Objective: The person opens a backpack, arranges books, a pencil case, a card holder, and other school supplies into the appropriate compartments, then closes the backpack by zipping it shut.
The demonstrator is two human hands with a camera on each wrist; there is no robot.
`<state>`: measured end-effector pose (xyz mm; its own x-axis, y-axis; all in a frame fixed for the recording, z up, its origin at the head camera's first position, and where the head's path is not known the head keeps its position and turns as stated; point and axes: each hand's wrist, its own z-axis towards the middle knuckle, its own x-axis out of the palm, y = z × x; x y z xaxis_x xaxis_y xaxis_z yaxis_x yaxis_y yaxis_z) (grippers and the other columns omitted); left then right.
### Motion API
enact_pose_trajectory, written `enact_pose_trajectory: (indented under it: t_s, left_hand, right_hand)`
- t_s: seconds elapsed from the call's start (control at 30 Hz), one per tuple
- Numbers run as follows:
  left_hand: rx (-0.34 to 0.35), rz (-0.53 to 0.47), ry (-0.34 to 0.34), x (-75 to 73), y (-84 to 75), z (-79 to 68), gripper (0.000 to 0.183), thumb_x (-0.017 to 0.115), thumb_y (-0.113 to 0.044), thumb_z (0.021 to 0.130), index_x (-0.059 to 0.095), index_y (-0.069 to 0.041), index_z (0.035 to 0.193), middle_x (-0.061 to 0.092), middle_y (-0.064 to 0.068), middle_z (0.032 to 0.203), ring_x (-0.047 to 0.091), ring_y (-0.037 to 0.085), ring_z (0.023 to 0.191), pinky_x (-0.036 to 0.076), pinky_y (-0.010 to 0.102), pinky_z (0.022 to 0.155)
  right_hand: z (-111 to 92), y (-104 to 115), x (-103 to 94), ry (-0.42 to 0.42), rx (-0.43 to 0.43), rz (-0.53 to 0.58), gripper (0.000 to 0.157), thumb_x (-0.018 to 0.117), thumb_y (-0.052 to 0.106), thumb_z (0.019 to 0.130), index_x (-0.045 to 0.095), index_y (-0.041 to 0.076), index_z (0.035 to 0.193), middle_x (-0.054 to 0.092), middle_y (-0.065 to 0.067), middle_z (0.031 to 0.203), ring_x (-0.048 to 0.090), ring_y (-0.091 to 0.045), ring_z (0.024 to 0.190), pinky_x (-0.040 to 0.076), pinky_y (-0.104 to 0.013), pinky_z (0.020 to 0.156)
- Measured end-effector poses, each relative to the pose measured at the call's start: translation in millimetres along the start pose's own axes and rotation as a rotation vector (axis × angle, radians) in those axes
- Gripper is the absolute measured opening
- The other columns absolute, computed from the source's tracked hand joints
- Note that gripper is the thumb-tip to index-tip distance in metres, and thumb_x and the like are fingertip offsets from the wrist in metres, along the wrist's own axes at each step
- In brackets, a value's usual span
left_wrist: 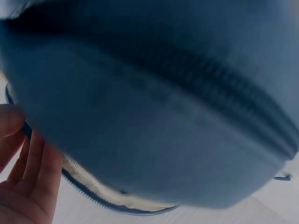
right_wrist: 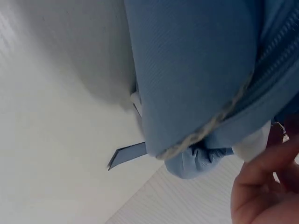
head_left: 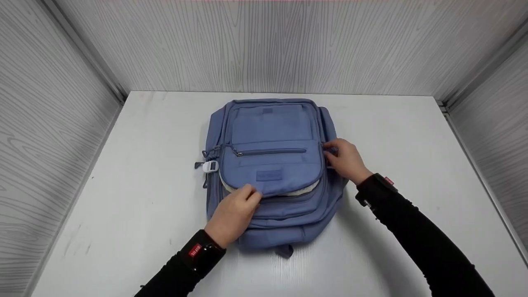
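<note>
A blue backpack (head_left: 268, 123) lies front side up on the white table, its front pocket (head_left: 243, 169) unzipped along the lower edge so a cream lining (head_left: 303, 189) peeks out. My left hand (head_left: 235, 212) pinches the pocket's lower edge between thumb and fingers. In the left wrist view, zipper teeth (left_wrist: 88, 193) border the striped lining beside the fingers. At the pocket's right side, my right hand (head_left: 346, 159) has its fingers curled in a pinch. A small metallic zipper pull (right_wrist: 281, 128) shows at those fingertips in the right wrist view; the fingers partly hide it.
A white buckle (head_left: 210, 166) sticks out at the backpack's left side. A closed zipper (head_left: 272, 152) crosses the pocket's upper part. One strap end (head_left: 284, 251) lies on the white table (head_left: 144, 185) below the bag. Grey wood-grain walls (head_left: 264, 45) enclose the table at the back and sides.
</note>
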<state>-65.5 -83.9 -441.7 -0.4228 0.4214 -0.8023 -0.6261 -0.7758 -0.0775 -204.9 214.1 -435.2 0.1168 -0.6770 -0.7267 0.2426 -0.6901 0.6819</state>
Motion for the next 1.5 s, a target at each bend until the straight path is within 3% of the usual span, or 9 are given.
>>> enact_pose_trajectory:
  t_s: [0.17, 0.4, 0.6, 0.8, 1.0, 1.23, 1.37, 1.5]
  left_hand:
    - [0.032, 0.09, -0.023, 7.2, 1.8, 0.6, 0.01, 0.064, 0.0, 0.083, 0.062, -0.008, 0.089, 0.057, 0.001, 0.084, 0.056, 0.016, 0.068, 0.049, 0.029, 0.059]
    - [0.034, 0.088, -0.015, 12.5, 5.2, -0.2, 0.012, 0.067, -0.001, 0.081, 0.064, -0.007, 0.091, 0.06, 0.002, 0.087, 0.061, 0.017, 0.073, 0.053, 0.029, 0.064]
    - [0.038, 0.091, -0.031, 9.6, 5.2, 0.2, 0.016, 0.071, 0.0, 0.08, 0.066, -0.008, 0.092, 0.06, 0.002, 0.088, 0.062, 0.017, 0.073, 0.054, 0.028, 0.064]
    - [0.03, 0.057, -0.058, 7.5, 4.6, 4.5, 0.009, 0.067, 0.001, 0.086, 0.067, -0.007, 0.091, 0.06, 0.002, 0.085, 0.062, 0.016, 0.07, 0.054, 0.027, 0.063]
    - [0.019, 0.018, -0.075, 8.9, 4.0, 5.2, 0.008, 0.069, 0.001, 0.086, 0.068, -0.007, 0.09, 0.06, 0.003, 0.084, 0.062, 0.017, 0.07, 0.055, 0.027, 0.063]
    - [0.018, 0.002, -0.07, 9.2, 4.5, 4.8, 0.01, 0.067, 0.003, 0.084, 0.068, -0.007, 0.088, 0.06, 0.002, 0.084, 0.062, 0.017, 0.069, 0.054, 0.027, 0.062]
    - [0.011, -0.004, -0.065, 9.0, 4.3, 4.3, 0.01, 0.066, 0.002, 0.083, 0.068, -0.006, 0.088, 0.061, 0.002, 0.084, 0.062, 0.017, 0.071, 0.055, 0.027, 0.063]
    - [-0.001, -0.01, -0.067, 8.6, 3.6, 3.9, 0.01, 0.067, 0.003, 0.084, 0.07, -0.006, 0.089, 0.063, 0.002, 0.085, 0.064, 0.016, 0.072, 0.056, 0.027, 0.065]
  right_hand:
    - [-2, 1, 1.8, -0.063, -0.031, -0.107, 0.014, 0.06, 0.005, 0.095, 0.064, -0.008, 0.098, 0.066, -0.026, 0.1, 0.064, -0.035, 0.083, 0.05, -0.043, 0.077]
    - [-22, 11, -6.8, 0.031, -0.058, -0.215, 0.012, 0.054, 0.01, 0.099, 0.058, -0.002, 0.096, 0.064, -0.016, 0.083, 0.058, -0.025, 0.07, 0.045, -0.035, 0.063]
    - [-54, 25, -11.7, 0.084, -0.093, -0.207, 0.008, 0.056, 0.007, 0.098, 0.058, 0.0, 0.094, 0.064, -0.011, 0.077, 0.054, -0.016, 0.065, 0.043, -0.03, 0.061]
    - [-84, 44, -10.0, 0.124, -0.11, -0.164, 0.009, 0.059, 0.007, 0.096, 0.058, 0.004, 0.088, 0.063, -0.007, 0.074, 0.051, -0.01, 0.062, 0.041, -0.025, 0.058]
    - [-106, 68, 7.4, 0.118, -0.153, -0.141, 0.009, 0.061, 0.007, 0.095, 0.058, 0.007, 0.086, 0.058, -0.002, 0.069, 0.047, -0.006, 0.059, 0.04, -0.023, 0.056]
    - [-112, 93, 47.3, 0.111, -0.262, -0.055, 0.008, 0.062, 0.005, 0.094, 0.061, 0.007, 0.086, 0.064, -0.003, 0.072, 0.055, -0.007, 0.063, 0.045, -0.022, 0.059]
    - [-110, 97, 62.0, 0.111, -0.305, -0.033, 0.008, 0.063, 0.006, 0.094, 0.061, 0.007, 0.086, 0.064, -0.003, 0.072, 0.057, -0.009, 0.064, 0.046, -0.023, 0.06]
    - [-108, 90, 58.9, 0.106, -0.322, -0.026, 0.006, 0.064, 0.007, 0.094, 0.065, 0.008, 0.088, 0.068, -0.003, 0.079, 0.062, -0.011, 0.072, 0.052, -0.027, 0.066]
